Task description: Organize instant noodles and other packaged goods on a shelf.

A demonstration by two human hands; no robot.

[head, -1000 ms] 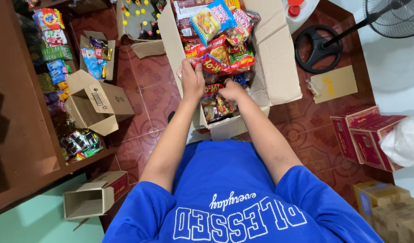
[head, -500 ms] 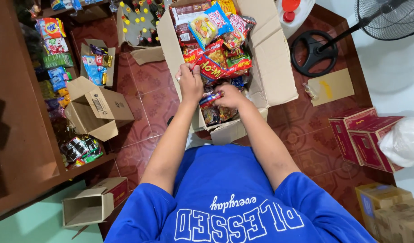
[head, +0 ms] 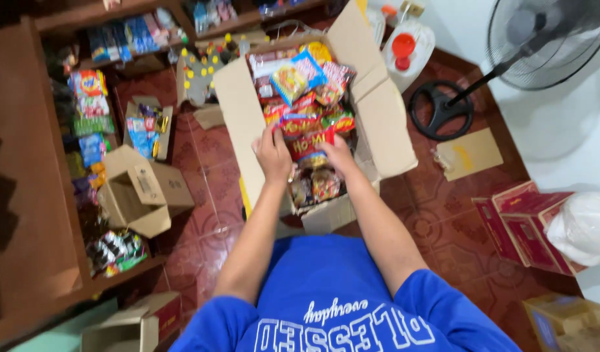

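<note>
Roughly by size: red tiled floor (head: 205,153) filled the frame, with wooden shelving (head: 32,195) running down the 9 o'clock side, stocked with colourful packets. Standing fan (head: 541,39) sat at 1 o'clock, its round black base (head: 441,109) just beside the big box's right flap. Big open cardboard box (head: 385,130) sat at 12 o'clock from the person, flaps out, packed with snack packets. Red cartons (head: 522,225) at 3 o'clock, a white plastic bag (head: 584,228) touching them. Smaller open box (head: 143,195) at 9 o'clock, looked empty inside; another small box (head: 134,326) at 7 o'clock. White jug with red cap (head: 404,49) sat behind the big box at 1 o'clock. Flat cardboard piece (head: 473,153) lay on the floor at 2 o'clock.

Both hands were inside the big box's near end. Left hand (head: 274,156) and right hand (head: 339,156) had fingers clenched on the two sides of a red snack packet (head: 310,145), which sat between them, on top of the other packets. Grip detail on the underside was hidden.
</note>
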